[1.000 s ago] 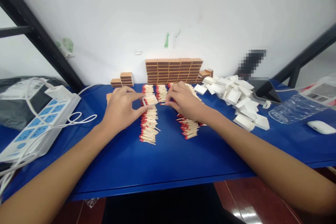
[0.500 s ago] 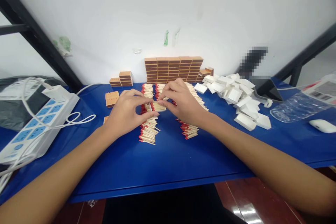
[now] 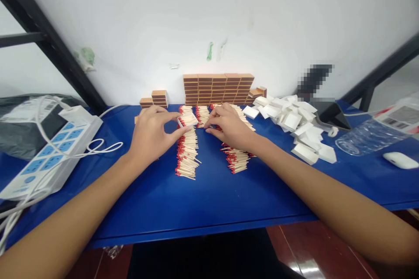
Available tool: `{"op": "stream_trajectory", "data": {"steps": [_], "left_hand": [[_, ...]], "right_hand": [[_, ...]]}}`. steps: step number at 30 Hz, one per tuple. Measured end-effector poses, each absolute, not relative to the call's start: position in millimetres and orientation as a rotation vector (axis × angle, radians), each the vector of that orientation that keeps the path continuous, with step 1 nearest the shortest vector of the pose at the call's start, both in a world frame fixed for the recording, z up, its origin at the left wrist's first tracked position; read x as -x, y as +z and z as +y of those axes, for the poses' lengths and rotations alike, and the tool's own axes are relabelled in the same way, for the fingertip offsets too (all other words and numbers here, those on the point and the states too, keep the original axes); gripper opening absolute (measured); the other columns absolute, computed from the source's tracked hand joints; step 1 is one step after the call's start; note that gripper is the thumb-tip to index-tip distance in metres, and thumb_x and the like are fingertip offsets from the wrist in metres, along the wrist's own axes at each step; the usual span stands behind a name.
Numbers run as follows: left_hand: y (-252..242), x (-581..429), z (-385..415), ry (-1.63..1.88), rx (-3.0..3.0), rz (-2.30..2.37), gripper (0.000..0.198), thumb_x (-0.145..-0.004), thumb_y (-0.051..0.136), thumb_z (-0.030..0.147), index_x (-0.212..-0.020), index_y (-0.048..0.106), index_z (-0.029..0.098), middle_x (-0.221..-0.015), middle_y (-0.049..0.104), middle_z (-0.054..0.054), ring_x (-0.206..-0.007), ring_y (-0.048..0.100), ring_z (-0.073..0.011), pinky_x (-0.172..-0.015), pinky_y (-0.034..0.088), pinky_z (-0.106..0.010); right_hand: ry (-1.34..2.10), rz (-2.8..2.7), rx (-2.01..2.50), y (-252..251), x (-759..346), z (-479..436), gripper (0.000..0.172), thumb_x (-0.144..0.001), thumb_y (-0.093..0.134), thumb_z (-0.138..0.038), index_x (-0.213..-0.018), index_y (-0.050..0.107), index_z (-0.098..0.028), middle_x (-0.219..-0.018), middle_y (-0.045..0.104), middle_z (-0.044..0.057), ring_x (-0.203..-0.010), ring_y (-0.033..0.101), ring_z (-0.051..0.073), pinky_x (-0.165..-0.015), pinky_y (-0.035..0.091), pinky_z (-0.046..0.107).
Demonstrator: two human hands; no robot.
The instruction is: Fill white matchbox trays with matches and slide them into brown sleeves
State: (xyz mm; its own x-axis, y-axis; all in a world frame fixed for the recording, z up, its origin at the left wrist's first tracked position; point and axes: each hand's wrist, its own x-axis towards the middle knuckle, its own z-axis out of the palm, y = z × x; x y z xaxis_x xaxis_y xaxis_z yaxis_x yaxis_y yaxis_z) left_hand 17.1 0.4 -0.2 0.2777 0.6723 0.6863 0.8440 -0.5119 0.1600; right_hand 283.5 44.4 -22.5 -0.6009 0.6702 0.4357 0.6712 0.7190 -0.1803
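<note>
A white matchbox tray (image 3: 190, 124) with matches lying in it is held at its ends between the thumb and fingers of my left hand (image 3: 151, 130). It hovers just over the left row of matches (image 3: 187, 150), whose red heads point left. My right hand (image 3: 229, 126) is beside the near end of the middle row of matches (image 3: 202, 115). Its fingers are bent and a little apart from the thumb, with nothing visible between them. Partly under that hand lies the right row of matches (image 3: 236, 157).
Stacked matchboxes (image 3: 218, 89) line the wall, with a smaller stack (image 3: 159, 98) to their left. White empty trays (image 3: 294, 117) are heaped at the right, near a plastic bottle (image 3: 356, 137) and a white mouse (image 3: 400, 160). A power strip (image 3: 54, 154) with cables lies left.
My right hand has moved away from the tray towards the right. My left hand has tipped the tray flatter and raised it slightly, so the matches inside now show.
</note>
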Motion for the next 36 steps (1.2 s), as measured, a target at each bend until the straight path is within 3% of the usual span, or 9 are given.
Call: {"op": "stream_trajectory", "data": {"steps": [3, 11, 28, 36], "left_hand": [[-0.3, -17.3, 0.4, -1.064, 2.308, -1.374, 0.039, -0.083, 0.088, 0.051, -0.108, 0.084, 0.02, -0.1, 0.078, -0.009, -0.1, 0.072, -0.0289, -0.093, 0.052, -0.043], [-0.7, -18.0, -0.4, -1.067, 2.311, -1.385, 0.041, -0.084, 0.086, 0.055, -0.108, 0.084, 0.022, -0.1, 0.078, -0.008, -0.1, 0.071, -0.0287, -0.094, 0.052, -0.044], [-1.1, -16.9, 1.3, -1.02, 2.335, -1.381, 0.041, -0.086, 0.084, 0.057, -0.108, 0.084, 0.022, -0.101, 0.08, -0.009, -0.1, 0.071, -0.0299, -0.094, 0.052, -0.046], [-0.4, -17.2, 0.5, -1.014, 2.328, -1.422, 0.04, -0.085, 0.084, 0.057, -0.108, 0.084, 0.024, -0.101, 0.079, -0.009, -0.103, 0.071, -0.0304, -0.096, 0.053, -0.047]], "right_hand": [[-0.023, -2.441, 1.03, -23.6, -281.8, 45.5, 0.013, -0.096, 0.074, -0.022, -0.107, 0.08, -0.021, -0.108, 0.066, 0.012, -0.106, 0.048, 0.029, -0.096, 0.041, 0.046], [0.013, -2.46, 1.096, -22.8, -280.4, 44.8, 0.003, -0.096, 0.073, -0.02, -0.093, 0.075, -0.018, -0.106, 0.067, 0.011, -0.105, 0.05, 0.029, -0.096, 0.041, 0.044], [0.056, -2.553, 1.139, -18.2, -282.3, 40.5, 0.007, -0.099, 0.067, -0.021, -0.096, 0.073, -0.018, -0.109, 0.066, 0.012, -0.108, 0.048, 0.029, -0.096, 0.038, 0.043], [-0.08, -2.617, 1.253, -16.2, -281.7, 41.2, 0.014, -0.101, 0.058, -0.017, -0.097, 0.071, -0.016, -0.111, 0.065, 0.014, -0.109, 0.047, 0.031, -0.094, 0.036, 0.043]]}}
